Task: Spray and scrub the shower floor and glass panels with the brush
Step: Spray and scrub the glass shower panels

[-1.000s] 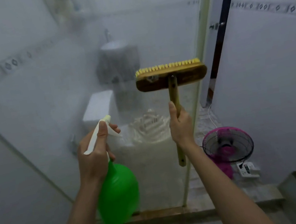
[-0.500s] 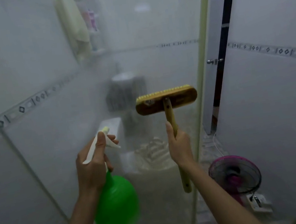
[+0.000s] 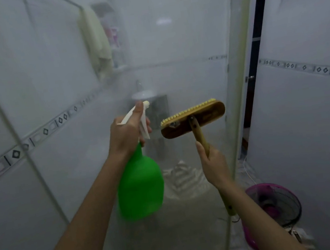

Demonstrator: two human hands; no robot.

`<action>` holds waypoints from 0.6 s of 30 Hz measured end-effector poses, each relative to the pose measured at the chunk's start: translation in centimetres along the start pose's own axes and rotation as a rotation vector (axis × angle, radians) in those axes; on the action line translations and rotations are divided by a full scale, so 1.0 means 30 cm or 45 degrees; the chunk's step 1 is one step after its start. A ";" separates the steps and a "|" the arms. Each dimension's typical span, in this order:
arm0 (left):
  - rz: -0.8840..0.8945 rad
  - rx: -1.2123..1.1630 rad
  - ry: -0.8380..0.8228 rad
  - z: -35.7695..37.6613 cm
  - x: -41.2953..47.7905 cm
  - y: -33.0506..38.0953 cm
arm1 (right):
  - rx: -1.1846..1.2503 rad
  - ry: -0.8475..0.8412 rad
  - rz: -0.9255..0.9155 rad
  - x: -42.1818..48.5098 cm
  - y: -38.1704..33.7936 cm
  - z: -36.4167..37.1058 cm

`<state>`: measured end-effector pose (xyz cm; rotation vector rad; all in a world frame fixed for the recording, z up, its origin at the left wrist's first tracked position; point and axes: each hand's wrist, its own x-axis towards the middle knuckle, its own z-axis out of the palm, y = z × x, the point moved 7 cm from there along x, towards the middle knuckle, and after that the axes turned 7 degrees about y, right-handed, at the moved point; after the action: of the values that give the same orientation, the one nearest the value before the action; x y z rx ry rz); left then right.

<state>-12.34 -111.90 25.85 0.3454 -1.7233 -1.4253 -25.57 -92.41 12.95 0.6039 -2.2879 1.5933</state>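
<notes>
My left hand (image 3: pixel 125 134) grips the white trigger head of a green spray bottle (image 3: pixel 140 188), whose nozzle points at the misty glass panel (image 3: pixel 179 46) straight ahead. My right hand (image 3: pixel 215 165) holds the wooden handle of a scrub brush (image 3: pixel 193 119). The brush head sits raised and tilted just right of the bottle's nozzle, yellow bristles facing the glass. The glass is fogged; the shower floor behind it shows only dimly.
A pale towel (image 3: pixel 97 42) hangs at the upper left behind the glass. A pink fan (image 3: pixel 275 204) stands on the floor at the lower right beside the white tiled wall (image 3: pixel 315 122). A dark doorway gap (image 3: pixel 255 45) runs up right of the glass edge.
The view has tilted upward. My left hand with the spray bottle has moved up and to the right, close to the brush head. The brush head has tilted.
</notes>
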 end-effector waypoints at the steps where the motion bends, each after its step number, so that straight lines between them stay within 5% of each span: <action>1: 0.005 0.007 -0.034 0.016 0.020 0.010 | -0.005 0.000 0.001 0.008 -0.014 0.006; 6: -0.030 0.044 -0.078 0.050 0.076 0.013 | 0.017 0.050 -0.112 0.109 -0.164 -0.002; 12: -0.015 0.023 0.004 -0.100 0.007 -0.008 | -0.002 -0.053 0.051 -0.069 0.010 0.063; 18: -0.006 0.104 0.140 -0.269 -0.039 -0.065 | 0.044 -0.012 -0.147 0.076 -0.341 0.156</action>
<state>-6.22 -117.10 23.49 0.4639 -1.6946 -1.3173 -22.52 -100.29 20.73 0.7394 -2.1933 1.5811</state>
